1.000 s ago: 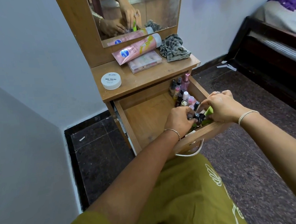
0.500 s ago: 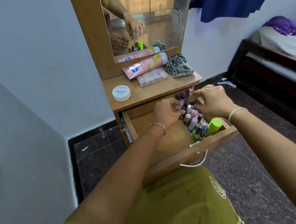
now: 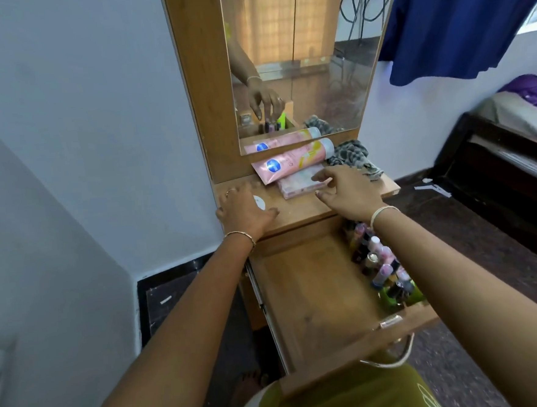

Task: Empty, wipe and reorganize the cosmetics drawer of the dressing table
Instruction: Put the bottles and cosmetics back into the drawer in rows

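No legible text anywhere.
- Pink tube on bench: round blue emblem, white mark inside, lettering blurred; faint pale print along body, unreadable.
- Mirror: same emblem on reflected tube, equally blurred.
- White jar lid: mostly under left hand, label hidden.
- Flat pink box beside tube: print smeared.
- Small bottles in drawer: labels too small to read.

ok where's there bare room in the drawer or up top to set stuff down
Bare: the drawer floor left of the bottle row, and the tabletop strip between white jar and clear box. Crowded: the drawer's right side, the tabletop's back.
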Tool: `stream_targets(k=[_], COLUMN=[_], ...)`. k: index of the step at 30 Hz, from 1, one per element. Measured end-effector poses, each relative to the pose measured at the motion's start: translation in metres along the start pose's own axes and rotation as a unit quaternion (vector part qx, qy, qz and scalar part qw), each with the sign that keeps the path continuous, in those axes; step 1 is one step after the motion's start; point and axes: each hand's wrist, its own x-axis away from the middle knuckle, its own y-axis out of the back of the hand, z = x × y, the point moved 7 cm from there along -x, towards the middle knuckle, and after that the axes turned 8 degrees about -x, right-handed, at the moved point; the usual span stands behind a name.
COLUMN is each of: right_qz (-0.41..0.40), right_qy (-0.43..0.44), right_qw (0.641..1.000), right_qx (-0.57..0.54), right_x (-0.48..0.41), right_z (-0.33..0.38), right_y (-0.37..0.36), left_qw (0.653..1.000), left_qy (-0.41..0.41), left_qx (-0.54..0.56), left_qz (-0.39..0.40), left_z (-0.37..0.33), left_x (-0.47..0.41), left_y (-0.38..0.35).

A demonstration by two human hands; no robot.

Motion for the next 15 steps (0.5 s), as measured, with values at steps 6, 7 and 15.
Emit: stream_targets(k=[6,7,15], right_qz=[0.004,0.008,0.047], right_qy=[-0.014,-0.017,0.017], right_qw=[1.000,0.999,0.992], right_qx=[-0.026,-0.031,-0.115], right_x=[-0.007,-0.006,0.007], right_z=[0.003,0.002,0.018], right_y=[-0.030,-0.034,-0.038], left_qw=[0.999,0.999,0.990], left_qy=[0.032,0.028,-0.083], left_qx=[0.000,0.016,0.109], left_qz=[0.038,0.037,0.003], left_z=[0.019,0.019,-0.013], left_x=[-0.001,-0.001,0.028], left_y=[-0.008,-0.009,-0.002])
